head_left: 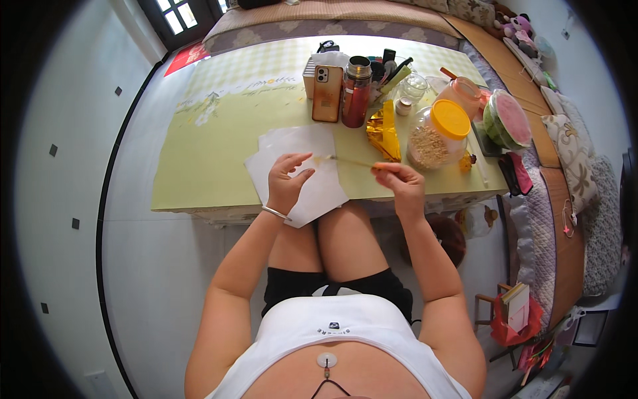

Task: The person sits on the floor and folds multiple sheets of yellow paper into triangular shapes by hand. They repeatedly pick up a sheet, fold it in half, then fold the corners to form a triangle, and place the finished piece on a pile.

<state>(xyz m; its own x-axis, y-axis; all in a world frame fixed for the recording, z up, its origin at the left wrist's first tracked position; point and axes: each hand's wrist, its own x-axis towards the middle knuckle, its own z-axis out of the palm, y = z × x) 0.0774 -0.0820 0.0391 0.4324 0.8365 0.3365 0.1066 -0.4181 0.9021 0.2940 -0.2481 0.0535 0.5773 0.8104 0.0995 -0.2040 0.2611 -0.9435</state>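
My right hand [402,183] is closed, pinching one end of a slim yellowish brush [355,162], held level above the table edge. Its pale, blurred tip points left toward my left hand [287,181]. That hand wears a silver bangle and is open, thumb and fingers apart with a gap between them and the tip. Beneath the left hand, loose white paper sheets [318,186] overlap on the table, one corner hanging past its near edge. Crumpled gold foil [384,132] lies just beyond the brush.
The table [212,156] has a green patterned cloth. A phone [327,94] stands upright beside a red flask [357,93]. To the right are a yellow-lidded jar [435,136] of grains and a covered half watermelon [508,120]. A cushioned sofa [558,193] runs along the right.
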